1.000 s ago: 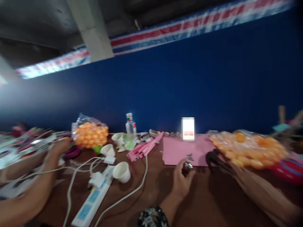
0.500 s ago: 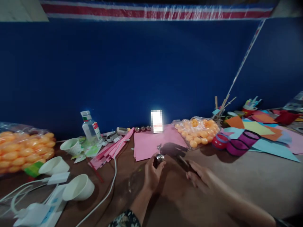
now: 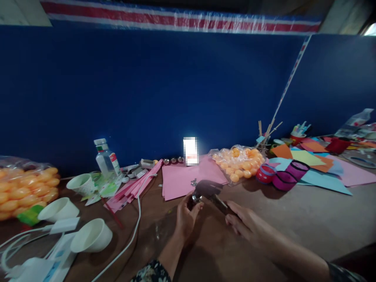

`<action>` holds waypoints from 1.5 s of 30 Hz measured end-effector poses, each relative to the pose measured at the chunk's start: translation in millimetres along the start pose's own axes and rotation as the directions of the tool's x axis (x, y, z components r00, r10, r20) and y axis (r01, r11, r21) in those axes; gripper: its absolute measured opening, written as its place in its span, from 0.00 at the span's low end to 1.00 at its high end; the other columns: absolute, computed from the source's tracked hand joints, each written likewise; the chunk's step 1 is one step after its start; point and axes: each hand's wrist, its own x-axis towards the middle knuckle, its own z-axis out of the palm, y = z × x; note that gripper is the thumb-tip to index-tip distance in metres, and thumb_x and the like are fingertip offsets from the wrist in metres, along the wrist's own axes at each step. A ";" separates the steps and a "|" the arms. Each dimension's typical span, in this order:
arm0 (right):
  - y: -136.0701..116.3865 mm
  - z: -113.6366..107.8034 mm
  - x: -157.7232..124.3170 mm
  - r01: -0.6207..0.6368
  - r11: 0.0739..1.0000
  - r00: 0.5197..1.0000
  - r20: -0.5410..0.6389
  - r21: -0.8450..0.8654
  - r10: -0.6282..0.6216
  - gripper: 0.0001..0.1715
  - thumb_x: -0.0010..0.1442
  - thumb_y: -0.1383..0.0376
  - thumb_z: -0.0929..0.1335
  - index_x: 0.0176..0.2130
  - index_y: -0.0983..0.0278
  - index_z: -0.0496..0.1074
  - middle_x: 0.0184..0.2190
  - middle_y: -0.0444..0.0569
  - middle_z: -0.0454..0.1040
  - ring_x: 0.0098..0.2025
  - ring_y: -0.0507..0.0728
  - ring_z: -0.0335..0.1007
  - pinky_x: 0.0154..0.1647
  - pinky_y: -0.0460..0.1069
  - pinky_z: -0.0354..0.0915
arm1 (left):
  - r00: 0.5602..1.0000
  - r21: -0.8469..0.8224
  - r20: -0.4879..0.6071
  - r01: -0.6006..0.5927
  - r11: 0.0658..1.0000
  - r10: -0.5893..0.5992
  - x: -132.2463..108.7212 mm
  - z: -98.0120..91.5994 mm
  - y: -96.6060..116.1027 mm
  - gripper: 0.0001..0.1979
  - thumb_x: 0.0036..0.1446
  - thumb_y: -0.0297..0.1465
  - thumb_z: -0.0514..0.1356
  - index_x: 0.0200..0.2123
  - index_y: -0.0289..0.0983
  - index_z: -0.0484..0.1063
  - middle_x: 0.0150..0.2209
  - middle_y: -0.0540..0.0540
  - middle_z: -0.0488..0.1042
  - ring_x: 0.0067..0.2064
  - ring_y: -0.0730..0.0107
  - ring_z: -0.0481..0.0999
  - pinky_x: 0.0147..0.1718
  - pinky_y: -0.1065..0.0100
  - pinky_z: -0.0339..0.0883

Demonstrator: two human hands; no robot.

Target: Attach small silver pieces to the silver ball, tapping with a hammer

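My left hand (image 3: 185, 216) is closed around a small shiny silver ball (image 3: 195, 198), held just above the brown table (image 3: 308, 223). My right hand (image 3: 243, 224) grips the handle of a dark tool (image 3: 212, 194) whose broad head rests against the ball. Both hands meet at the near edge of a stack of pink paper sheets (image 3: 188, 177). A few small silver bits (image 3: 194, 181) lie on that paper.
Bags of orange balls sit at the far left (image 3: 23, 188) and behind the pink paper (image 3: 239, 162). White paper cups (image 3: 92, 235), a power strip with cables (image 3: 44, 260), a water bottle (image 3: 104, 158), pink strips (image 3: 132, 188) and coloured paper (image 3: 317, 164) lie around. A blue wall (image 3: 176, 90) backs the table.
The view swung right and steadied. My right hand came in with the dark tool and brought its head up to the ball in my left hand.
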 end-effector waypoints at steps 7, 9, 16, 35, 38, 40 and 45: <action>-2.0 -2.9 -3.1 -0.050 0.997 0.998 0.030 0.058 0.048 0.12 0.61 0.59 0.56 0.36 0.63 0.63 0.26 0.43 0.66 0.23 0.49 0.62 0.23 0.42 0.58 | 0.998 -0.012 0.058 0.030 0.999 -0.029 2.0 -2.5 3.0 0.13 0.44 0.30 0.62 0.36 0.32 0.72 0.22 0.51 0.69 0.24 0.76 0.66 0.25 0.74 0.62; -0.2 -4.1 -3.5 -0.044 0.998 0.998 0.038 0.043 0.042 0.12 0.61 0.59 0.56 0.36 0.62 0.63 0.25 0.43 0.67 0.23 0.49 0.61 0.24 0.42 0.58 | 0.997 -0.019 0.063 0.035 0.999 -0.034 2.1 -2.0 1.4 0.14 0.43 0.30 0.62 0.37 0.33 0.72 0.24 0.51 0.70 0.25 0.75 0.67 0.26 0.73 0.63; -0.8 -2.3 -7.1 -0.051 0.998 0.998 -0.025 0.042 0.052 0.12 0.61 0.60 0.56 0.38 0.62 0.64 0.27 0.44 0.68 0.24 0.50 0.62 0.24 0.43 0.59 | 0.999 0.090 0.027 -0.036 0.995 0.034 -2.0 0.2 -0.1 0.17 0.43 0.29 0.62 0.40 0.34 0.71 0.35 0.45 0.75 0.37 0.65 0.72 0.38 0.65 0.66; 3.1 0.2 -8.0 -0.060 0.998 0.997 0.059 0.028 0.058 0.12 0.62 0.61 0.55 0.37 0.63 0.63 0.26 0.42 0.66 0.24 0.48 0.60 0.24 0.42 0.57 | 0.996 0.209 0.054 -0.085 0.974 0.075 -2.0 -2.7 5.4 0.16 0.43 0.28 0.61 0.39 0.35 0.72 0.37 0.45 0.76 0.38 0.65 0.73 0.40 0.66 0.65; 6.5 -0.1 -4.6 -0.021 1.000 0.997 0.069 0.004 0.020 0.12 0.61 0.62 0.56 0.36 0.63 0.64 0.25 0.43 0.67 0.24 0.49 0.62 0.24 0.42 0.58 | 0.997 0.240 0.060 -0.054 0.969 0.040 -0.1 -2.9 3.1 0.15 0.43 0.30 0.61 0.38 0.35 0.73 0.34 0.45 0.76 0.36 0.65 0.74 0.38 0.65 0.66; 9.1 -3.1 -0.7 0.034 0.998 0.999 0.017 -0.045 -0.034 0.13 0.61 0.62 0.57 0.39 0.64 0.65 0.29 0.46 0.70 0.28 0.52 0.66 0.29 0.44 0.62 | 1.000 0.268 -0.009 -0.008 0.963 0.011 1.9 -4.3 1.5 0.16 0.43 0.33 0.62 0.38 0.34 0.72 0.32 0.45 0.76 0.34 0.65 0.74 0.36 0.65 0.67; 39.4 -10.3 15.4 0.078 0.951 0.981 -0.146 -0.299 -0.126 0.22 0.58 0.64 0.59 0.52 0.63 0.61 0.46 0.54 0.69 0.47 0.60 0.64 0.47 0.54 0.60 | 0.998 0.236 -0.060 0.022 0.971 -0.008 4.7 -7.7 0.5 0.19 0.43 0.34 0.61 0.41 0.34 0.70 0.36 0.43 0.75 0.37 0.64 0.74 0.38 0.64 0.67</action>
